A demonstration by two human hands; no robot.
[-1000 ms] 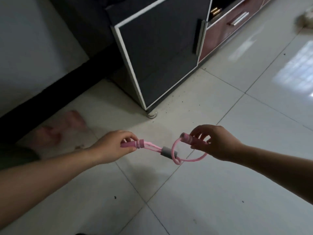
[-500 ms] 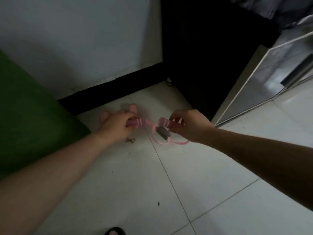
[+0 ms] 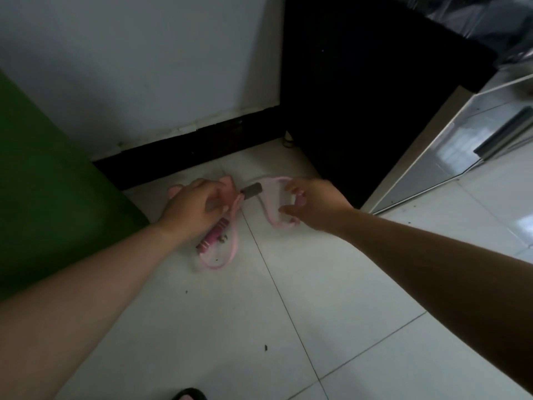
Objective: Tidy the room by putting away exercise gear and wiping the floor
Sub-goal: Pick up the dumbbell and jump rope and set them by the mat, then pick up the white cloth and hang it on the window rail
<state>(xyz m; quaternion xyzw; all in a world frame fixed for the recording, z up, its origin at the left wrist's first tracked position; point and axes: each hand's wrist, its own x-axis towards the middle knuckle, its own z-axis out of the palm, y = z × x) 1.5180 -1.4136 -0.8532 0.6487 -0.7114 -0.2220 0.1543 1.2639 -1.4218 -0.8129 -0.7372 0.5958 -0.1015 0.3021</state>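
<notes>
A pink figure-eight resistance band with a grey middle sleeve is low over the white tiled floor, close to the wall. My left hand is closed over one striped pink handle, whose loop trails on the tiles. My right hand curls loosely around the other handle, fingers partly spread, with its loop hanging beneath. Behind my left hand lies a pink dumbbell, mostly hidden.
A green object fills the left side. A black baseboard runs along the white wall. A dark cabinet with a glossy door stands on the right. Dirt specks dot the tiles. A shoe tip shows at the bottom.
The view swung left from the cabinet front to the wall corner. Both hands carried the band down toward the floor beside the pink dumbbell, and one loop now rests on the tiles.
</notes>
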